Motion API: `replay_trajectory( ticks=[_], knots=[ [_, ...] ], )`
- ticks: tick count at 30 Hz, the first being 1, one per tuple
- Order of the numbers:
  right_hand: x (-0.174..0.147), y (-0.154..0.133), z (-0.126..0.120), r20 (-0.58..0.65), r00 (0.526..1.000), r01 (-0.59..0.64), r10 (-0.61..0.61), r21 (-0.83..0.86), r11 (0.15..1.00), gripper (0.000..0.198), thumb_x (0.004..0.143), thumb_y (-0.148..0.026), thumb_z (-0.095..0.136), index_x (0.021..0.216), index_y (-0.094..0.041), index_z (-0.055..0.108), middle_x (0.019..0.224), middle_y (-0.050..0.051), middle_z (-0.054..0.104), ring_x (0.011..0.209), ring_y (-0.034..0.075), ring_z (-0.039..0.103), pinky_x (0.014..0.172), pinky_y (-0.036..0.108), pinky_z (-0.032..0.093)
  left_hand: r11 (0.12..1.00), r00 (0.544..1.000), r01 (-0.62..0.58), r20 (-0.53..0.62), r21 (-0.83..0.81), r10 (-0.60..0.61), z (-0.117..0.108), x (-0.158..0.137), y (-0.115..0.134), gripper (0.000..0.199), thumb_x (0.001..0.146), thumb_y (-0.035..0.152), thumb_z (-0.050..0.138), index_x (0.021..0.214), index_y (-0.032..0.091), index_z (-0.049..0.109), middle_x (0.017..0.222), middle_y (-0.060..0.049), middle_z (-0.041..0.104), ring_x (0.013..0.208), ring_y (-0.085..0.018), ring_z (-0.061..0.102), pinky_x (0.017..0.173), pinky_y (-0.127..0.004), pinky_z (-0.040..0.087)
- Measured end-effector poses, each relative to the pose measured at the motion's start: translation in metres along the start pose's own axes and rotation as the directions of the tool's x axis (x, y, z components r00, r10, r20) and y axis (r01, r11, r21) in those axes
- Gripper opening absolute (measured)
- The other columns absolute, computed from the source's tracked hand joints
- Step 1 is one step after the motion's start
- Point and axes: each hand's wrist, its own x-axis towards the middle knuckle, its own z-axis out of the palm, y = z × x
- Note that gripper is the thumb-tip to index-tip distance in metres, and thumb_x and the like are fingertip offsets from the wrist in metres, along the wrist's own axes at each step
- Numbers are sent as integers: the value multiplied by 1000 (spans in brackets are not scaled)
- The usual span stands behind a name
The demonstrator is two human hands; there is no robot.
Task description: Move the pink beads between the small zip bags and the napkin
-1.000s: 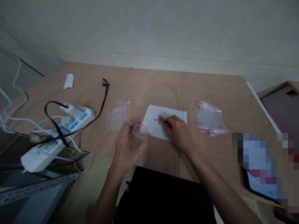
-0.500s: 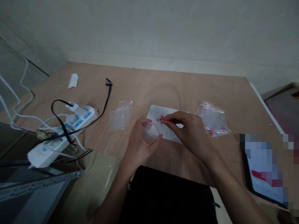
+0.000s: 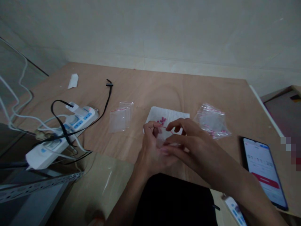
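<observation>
My left hand is closed on a small clear zip-lock bag with a red strip at its mouth. My right hand is at the same bag, its bent fingers at the red strip and its thumb lower down by the left palm. Fingers partly cover the bag, so what lies inside is unclear. Just beyond my hands, several small pink-red beads lie in a cluster on a white paper sheet.
Flat clear bags lie to the left, and a pile of bags with pink bits to the right. A lit phone rests at the right edge. A power strip with tangled cables stands left; a paper scrap lies behind.
My right hand has moved from the beads toward me, to the bag's mouth. My left hand has shifted right with the bag, whose round opening now looks narrower.
</observation>
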Motion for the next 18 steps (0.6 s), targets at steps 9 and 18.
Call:
replay_trajectory(
  ticks=[9, 18],
  knots=[
    [-19, 23, 11, -125, 931, -251, 342, 461, 851, 10, 83, -32, 67, 83, -22, 69, 77, 1, 74, 69, 15, 70, 62, 24, 56, 951, 982, 172, -26, -258, -185, -10, -4, 20, 19, 86, 33, 60, 101, 23, 54, 84, 0, 58, 73, -12, 54, 65, -25, 46],
    [-42, 14, 13, -188, 864, -309, 467, 533, 788, 27, 81, -31, 71, 105, -27, 60, 75, -3, 73, 76, 14, 71, 69, 22, 55, 983, 988, 124, 104, -137, -110, -24, -11, 28, 5, 84, 20, 64, 83, 18, 68, 79, -2, 70, 78, -14, 65, 75, -26, 50]
  ],
)
